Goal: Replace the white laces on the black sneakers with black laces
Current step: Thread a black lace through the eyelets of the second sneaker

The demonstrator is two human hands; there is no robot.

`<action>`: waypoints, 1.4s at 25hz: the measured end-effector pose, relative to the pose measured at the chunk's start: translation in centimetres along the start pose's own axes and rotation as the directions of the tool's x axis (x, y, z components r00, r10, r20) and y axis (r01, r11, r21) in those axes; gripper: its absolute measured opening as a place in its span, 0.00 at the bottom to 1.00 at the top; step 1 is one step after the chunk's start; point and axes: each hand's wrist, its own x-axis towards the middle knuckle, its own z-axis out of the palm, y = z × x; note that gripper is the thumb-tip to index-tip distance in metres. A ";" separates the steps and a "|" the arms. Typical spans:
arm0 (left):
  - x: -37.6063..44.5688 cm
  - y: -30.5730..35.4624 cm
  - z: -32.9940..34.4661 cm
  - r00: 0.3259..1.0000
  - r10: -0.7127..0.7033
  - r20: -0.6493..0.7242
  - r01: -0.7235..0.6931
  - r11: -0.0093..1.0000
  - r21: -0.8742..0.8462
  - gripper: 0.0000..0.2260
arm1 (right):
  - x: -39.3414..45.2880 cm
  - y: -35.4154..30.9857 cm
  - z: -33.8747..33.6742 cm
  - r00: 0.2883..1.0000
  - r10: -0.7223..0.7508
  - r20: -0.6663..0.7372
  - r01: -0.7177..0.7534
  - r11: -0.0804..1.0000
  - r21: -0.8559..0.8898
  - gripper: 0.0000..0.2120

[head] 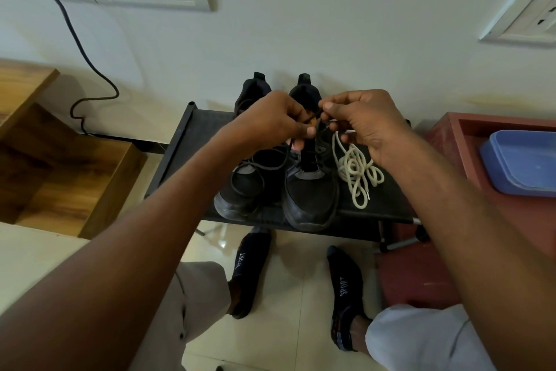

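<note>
A dark mesh rack (192, 142) stood against the pale wall (331, 24), over a glossy tiled floor (301, 295). Two black sneakers (310, 193) sat side by side on the rack, long axes running from its front edge toward the wall, toes at the front edge. White laces (356, 172) lay in a loose heap near the rack's right edge. Above the right sneaker, the left hand (270, 121) and right hand (370, 124) each pinched a black lace (270, 167).

Sneakers (279, 187) on rack (186, 142); loose laces (358, 172) right, apparently touching.
</note>
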 end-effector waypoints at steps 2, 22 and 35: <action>0.1 -0.6 0.0 0.998 -0.017 0.055 0.013 0.997 0.073 0.04 | 0.3 0.6 0.1 0.993 -0.031 -0.117 0.023 0.998 -0.066 0.03; 0.3 -1.3 3.8 0.976 0.062 -0.207 0.004 0.952 0.306 0.04 | 0.1 1.7 -0.3 0.955 -0.191 0.225 0.295 0.652 -0.698 0.26; 1.1 -1.4 4.7 0.969 -0.194 -0.151 0.212 0.971 0.113 0.07 | 1.1 2.2 -1.1 0.965 -0.142 0.221 0.253 0.728 -0.637 0.26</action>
